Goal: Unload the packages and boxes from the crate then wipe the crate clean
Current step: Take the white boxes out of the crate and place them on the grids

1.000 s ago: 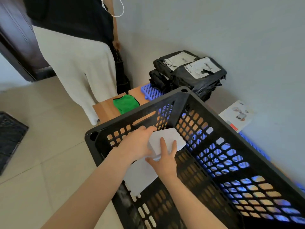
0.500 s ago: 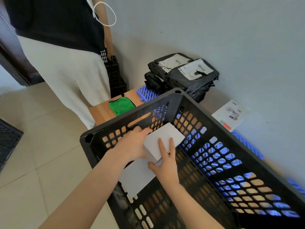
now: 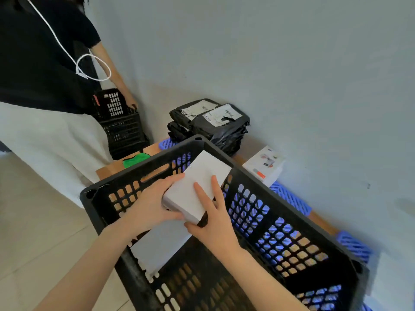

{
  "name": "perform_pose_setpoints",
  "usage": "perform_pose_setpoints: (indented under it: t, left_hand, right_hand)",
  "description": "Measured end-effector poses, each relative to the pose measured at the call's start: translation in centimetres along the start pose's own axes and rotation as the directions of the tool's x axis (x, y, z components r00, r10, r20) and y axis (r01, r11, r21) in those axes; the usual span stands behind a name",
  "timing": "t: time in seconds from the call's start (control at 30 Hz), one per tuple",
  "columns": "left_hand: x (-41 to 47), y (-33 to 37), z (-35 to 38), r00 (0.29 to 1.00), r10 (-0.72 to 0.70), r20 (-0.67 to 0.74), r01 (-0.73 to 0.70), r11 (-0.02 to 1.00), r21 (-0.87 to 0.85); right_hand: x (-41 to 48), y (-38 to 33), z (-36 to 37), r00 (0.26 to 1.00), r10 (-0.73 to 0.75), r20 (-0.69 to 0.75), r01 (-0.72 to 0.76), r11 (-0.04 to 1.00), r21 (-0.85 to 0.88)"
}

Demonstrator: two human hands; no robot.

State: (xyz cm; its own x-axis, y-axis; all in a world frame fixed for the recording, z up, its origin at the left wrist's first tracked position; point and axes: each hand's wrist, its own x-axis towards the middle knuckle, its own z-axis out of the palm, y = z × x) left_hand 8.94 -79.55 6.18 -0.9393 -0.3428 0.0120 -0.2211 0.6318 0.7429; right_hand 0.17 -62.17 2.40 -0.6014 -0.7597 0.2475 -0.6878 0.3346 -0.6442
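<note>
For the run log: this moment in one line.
step: unload | left hand, right hand: grip white box over crate | inside: flat white item

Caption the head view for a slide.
Left hand and right hand grip a box over the crate, packages stacked behind.

A smooth, pale grey-blue wall [image 3: 292, 63] fills the upper right, evenly lit by soft light, with a faint smudge low down. To the left lies a floor [image 3: 33, 239] of large cream tiles with thin joints. A brown wooden worktop [image 3: 110, 170] stands against the wall, with blue plastic lattice [image 3: 289, 198] lying on it. A dark strip [image 3: 2, 147] at the far left edge may be a door.
</note>
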Motion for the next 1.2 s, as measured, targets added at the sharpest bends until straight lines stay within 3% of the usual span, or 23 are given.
perform_pose_setpoints:
  t: [0.1,0.23,0.5,0.8,1.0,1.2]
  left_hand:
    - [-2.1,2.8,0.4,0.995,0.033,-0.093,-0.046,0.990,-0.134]
    - [-4.5,7.9,2.0,0.973,0.084,-0.215,-0.124,0.976,-0.177]
    - [-7.3,20.0,9.1,0.951,0.188,-0.244,-0.234,0.956,-0.175]
    - [-7.3,30.6,21.3,0.935,0.334,-0.123,-0.355,0.896,-0.268]
    - [-5.9,34.6,29.8,0.920,0.392,0.023,-0.374,0.890,-0.260]
    - [-3.9,34.5,37.7,0.902,0.407,0.147,-0.368,0.900,-0.232]
  right_hand:
    - [-1.5,-0.9,-3.0,0.997,-0.056,-0.051,0.058,0.997,0.048]
    - [-4.8,-1.8,-7.7,0.978,-0.078,-0.191,0.098,0.990,0.100]
    - [-14.0,-0.1,-19.9,0.954,0.002,-0.301,0.078,0.963,0.256]
    - [-24.9,6.6,-30.3,0.881,0.115,-0.459,0.016,0.962,0.271]
    - [-31.2,11.9,-33.8,0.805,0.289,-0.518,-0.195,0.954,0.228]
    - [-34.9,17.5,-34.2,0.741,0.489,-0.460,-0.377,0.870,0.319]
